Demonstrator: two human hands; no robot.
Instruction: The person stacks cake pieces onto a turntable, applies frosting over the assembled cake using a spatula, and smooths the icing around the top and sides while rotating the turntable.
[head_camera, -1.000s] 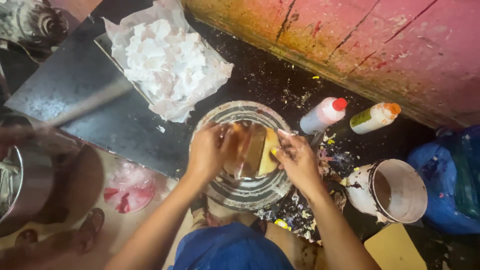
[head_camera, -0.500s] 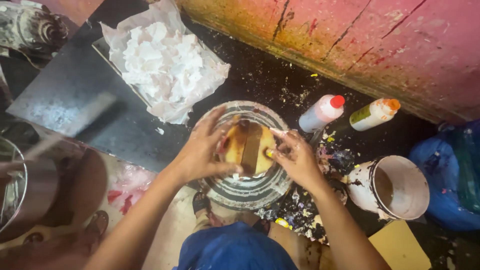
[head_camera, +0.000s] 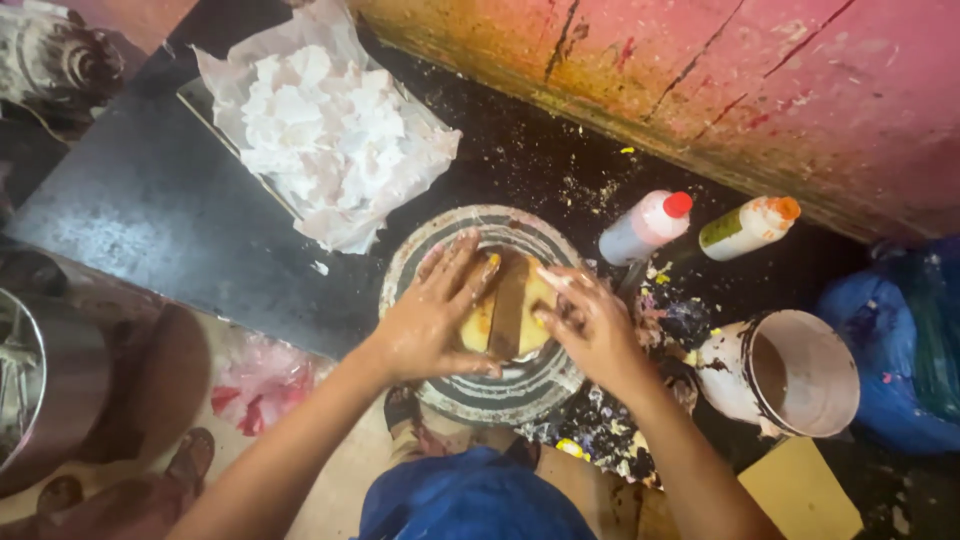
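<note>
left hand (head_camera: 430, 320) and right hand (head_camera: 590, 325) open, pressing yellow lump (head_camera: 510, 315) on round plate (head_camera: 480, 395) | bucket (head_camera: 790, 375) lower right | two bottles (head_camera: 645, 225) upper right

worn pink wall (head_camera: 800, 90), cracked and paint-spattered, across top right. dark floor (head_camera: 520, 170) below it, flecked with paint. grey slab (head_camera: 150, 230) lies left. dim, warm light.

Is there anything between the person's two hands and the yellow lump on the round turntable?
Nothing visible does. The left hand lies flat on the yellow lump from the left side, and the right hand touches its right edge with the fingers. The lump sits in the middle of the round turntable, with no other object over it.
</note>
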